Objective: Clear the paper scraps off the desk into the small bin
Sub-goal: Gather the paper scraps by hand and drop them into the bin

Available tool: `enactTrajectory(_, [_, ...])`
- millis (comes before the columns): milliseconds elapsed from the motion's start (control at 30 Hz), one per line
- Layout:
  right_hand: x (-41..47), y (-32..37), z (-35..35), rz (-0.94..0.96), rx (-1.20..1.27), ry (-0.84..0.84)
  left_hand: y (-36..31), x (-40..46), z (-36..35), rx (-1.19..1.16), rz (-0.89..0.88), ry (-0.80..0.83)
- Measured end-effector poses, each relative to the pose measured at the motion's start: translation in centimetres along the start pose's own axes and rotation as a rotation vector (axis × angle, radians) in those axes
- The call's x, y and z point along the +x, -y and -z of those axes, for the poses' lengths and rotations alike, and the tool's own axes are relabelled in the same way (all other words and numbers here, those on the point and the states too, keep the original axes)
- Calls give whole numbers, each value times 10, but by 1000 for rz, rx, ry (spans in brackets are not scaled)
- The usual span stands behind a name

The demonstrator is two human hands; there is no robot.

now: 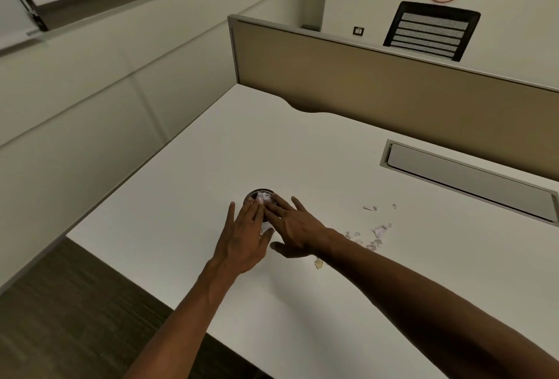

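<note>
Paper scraps [376,233] and the small bin [260,194], seen from my head camera. Most loose scraps lie scattered on the table [302,148] to the right of my right forearm, toward the table's right edge; one more scrap [318,263] lies just beside my right wrist, nearer the front edge. A crumpled white wad [263,198] shows at the bin's mouth, under my fingertips. The bin is a small dark round container, standing well in from the left edge and about midway between front and back edges; my hands hide most of its body.

My left hand [245,235] and my right hand [292,227] lie side by side over the bin, fingers straight and spread, gripping nothing, their tips touching or pressing the wad. Whether the left palm also rests against the bin's wall, I cannot tell.

Risks, as I judge them: the bin looks light and narrow, so pressing off-centre may tip or slide it and spill what it holds. A springy wad may rise again and fall out. My right forearm passes close above the scattered scraps; dragging it sideways could sweep them toward the right or front edge and onto the floor [75,318]. The smallest flecks may be overlooked.

Beyond, a cable tray lid [465,179] is set into the table, before a tan partition [393,88].
</note>
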State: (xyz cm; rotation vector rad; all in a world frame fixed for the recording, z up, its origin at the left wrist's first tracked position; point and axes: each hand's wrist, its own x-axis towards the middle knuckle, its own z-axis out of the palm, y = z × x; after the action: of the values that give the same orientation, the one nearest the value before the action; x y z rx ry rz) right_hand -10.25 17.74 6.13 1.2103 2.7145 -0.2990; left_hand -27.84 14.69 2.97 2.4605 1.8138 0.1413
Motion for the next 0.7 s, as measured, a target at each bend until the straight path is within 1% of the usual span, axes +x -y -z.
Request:
enactTrajectory(67, [3, 1, 1, 0, 10, 8, 0, 2, 3, 58, -14, 19])
enactTrajectory(133, [5, -1, 1, 14, 43, -28, 1, 4, 7, 67, -28, 32])
enactTrajectory(200, [3, -5, 1, 37, 115, -142, -1, 6, 12, 15, -25, 10])
enactTrajectory(267, [-5, -10, 1, 66, 194, -284, -4, 5, 17, -83, -8, -51])
enactTrajectory(333, [-22, -14, -6, 42, 265, -421, -8, 1, 18, -138, 6, -118])
enactTrajectory(367, [-35, -17, -12, -21, 312, -469, -11, -2, 17, -168, 12, -161])
enactTrajectory(433, [-65, -23, -28, -215, 419, -515, -23, -11, 13, -273, 14, -277])
enactTrajectory(500, [-101, -33, -49, -411, 516, -550, -45, -24, 1, -388, -29, -358])
enactTrajectory(533, [-119, -38, -60, -503, 548, -570, -59, -33, -6, -429, -63, -343])
enactTrajectory(600, [-155, -48, -80, -683, 559, -601, -83, -51, -25, -469, -122, -250])
enactTrajectory(700, [-202, -61, -104, -950, 539, -587, -106, -72, -56, -448, -165, -119])
